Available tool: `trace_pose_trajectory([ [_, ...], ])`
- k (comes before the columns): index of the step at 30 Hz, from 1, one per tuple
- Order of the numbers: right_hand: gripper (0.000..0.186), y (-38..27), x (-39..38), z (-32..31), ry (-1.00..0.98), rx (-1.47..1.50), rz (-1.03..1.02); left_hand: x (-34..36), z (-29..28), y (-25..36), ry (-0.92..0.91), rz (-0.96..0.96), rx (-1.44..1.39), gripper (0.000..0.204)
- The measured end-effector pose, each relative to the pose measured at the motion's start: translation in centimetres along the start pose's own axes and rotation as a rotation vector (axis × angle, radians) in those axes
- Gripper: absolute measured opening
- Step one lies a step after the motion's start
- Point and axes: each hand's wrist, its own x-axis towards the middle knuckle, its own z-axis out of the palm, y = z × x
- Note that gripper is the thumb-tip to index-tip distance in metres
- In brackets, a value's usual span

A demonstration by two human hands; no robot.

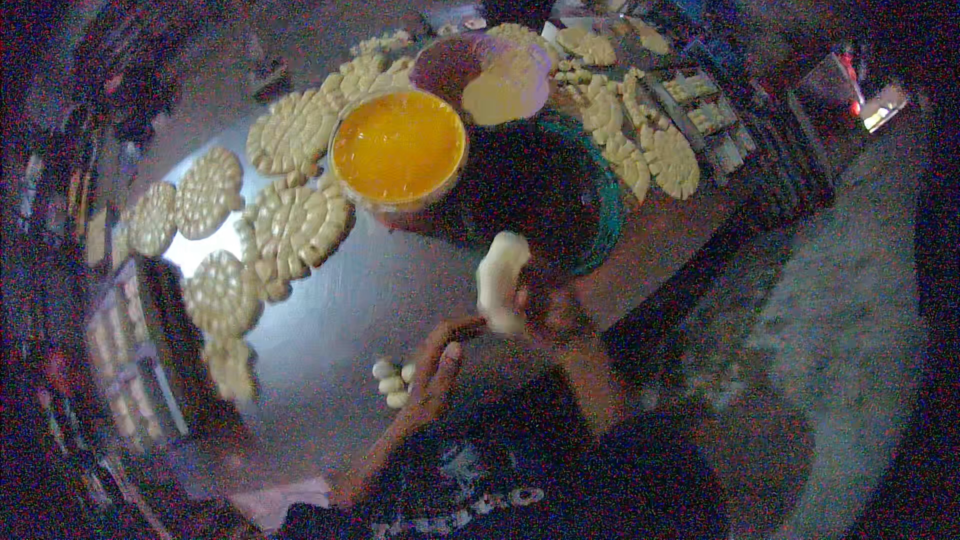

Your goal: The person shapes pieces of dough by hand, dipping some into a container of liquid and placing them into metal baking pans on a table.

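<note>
A pale, elongated lump of dough (501, 278) stands up from my right hand (556, 314), whose fingers are closed round its side. That hand is partly in shadow and a little blurred. To its left, my left hand (440, 360) has its thumb apart and its forefinger stretched toward the lump's lower end. Whether the fingertip touches the dough I cannot tell. Several small, smooth dough balls (393, 387) lie on the metal table (345, 315) beside my left hand, one partly covered by it.
Round, petal-patterned dough pieces (297, 230) spread over the table's left and far side. Ahead stand a tub of orange-yellow filling (399, 148), a dark basin with a teal rim (612, 205) and a bowl of tan contents (505, 90). Trays (135, 370) (705, 118) hold pale pieces.
</note>
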Motion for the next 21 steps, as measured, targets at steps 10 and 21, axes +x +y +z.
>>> trace_pose_trajectory([
  [10,0.042,1.3,36.2,-16.9,-0.655,-0.661,-0.202,-8.2,-10.4,-8.7,0.911,-0.168,-0.062,0.031],
  [21,0.045,12.2,45.1,-16.2,-1.069,-0.857,0.261,-15.3,-7.7,-15.3,1.142,-0.106,-0.311,0.045],
])
